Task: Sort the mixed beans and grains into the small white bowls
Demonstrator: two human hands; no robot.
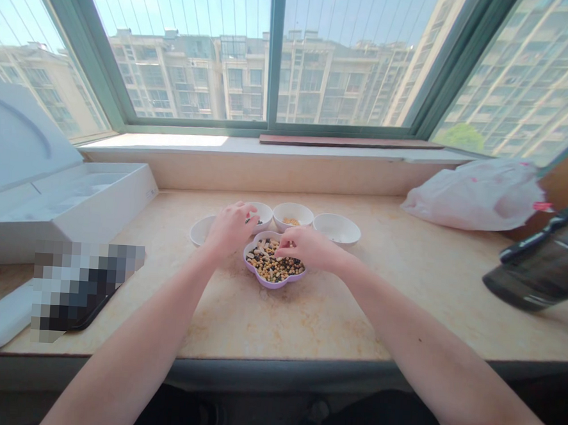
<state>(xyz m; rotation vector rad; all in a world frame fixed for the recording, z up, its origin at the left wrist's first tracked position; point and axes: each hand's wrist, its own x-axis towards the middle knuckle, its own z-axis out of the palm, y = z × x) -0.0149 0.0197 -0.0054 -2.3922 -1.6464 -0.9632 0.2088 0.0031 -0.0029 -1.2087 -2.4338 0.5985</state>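
A purple-rimmed, flower-shaped dish [272, 283] holds a mix of yellow and dark beans with some pale pieces. My right hand [305, 247] is over its right side, thumb and fingers pinched at the mix; whatever is between the fingertips is too small to make out. Just behind, my left hand [232, 227] hangs over a white bowl [265, 212] with dark beans in it, its fingers curved and a little apart. The middle white bowl [292, 211] has yellowish grains at its bottom. A left white bowl [200, 232] is partly hidden by my left hand.
Beside the middle bowl stands a right white bowl [337, 230]. An open white box [121, 196] and a blurred-out dark item [99, 291] lie to the left. On the right are a white plastic bag [478, 192] and a dark translucent jug [540, 266]. A window is behind the counter [355, 306].
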